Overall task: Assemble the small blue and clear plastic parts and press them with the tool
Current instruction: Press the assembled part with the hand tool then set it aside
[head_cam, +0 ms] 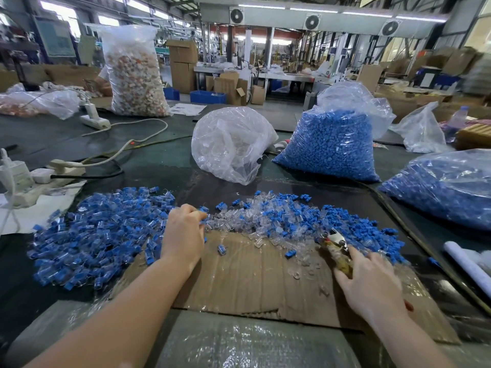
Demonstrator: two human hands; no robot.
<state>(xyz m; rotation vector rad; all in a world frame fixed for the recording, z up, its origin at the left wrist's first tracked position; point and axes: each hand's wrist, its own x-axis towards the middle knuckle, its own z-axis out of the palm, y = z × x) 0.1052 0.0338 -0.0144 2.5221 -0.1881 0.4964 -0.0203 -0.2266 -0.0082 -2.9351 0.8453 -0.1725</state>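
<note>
Your left hand [183,232] pinches what looks like a blue part [203,209] at the loose pile [268,221], while your right hand [372,280] grips the tool [336,248] on cardboard [239,274].

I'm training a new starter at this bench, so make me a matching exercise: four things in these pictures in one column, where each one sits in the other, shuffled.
Things
1. left hand
2. right hand
3. bag of blue parts
4. power strip

Places
A. far left, by the white cable
B. standing upright behind the loose pile
C. on the tool over the cardboard sheet
D. at the pile's edge, fingers on a blue piece

Pairs: 1-D, 2-C, 3-B, 4-A
</note>
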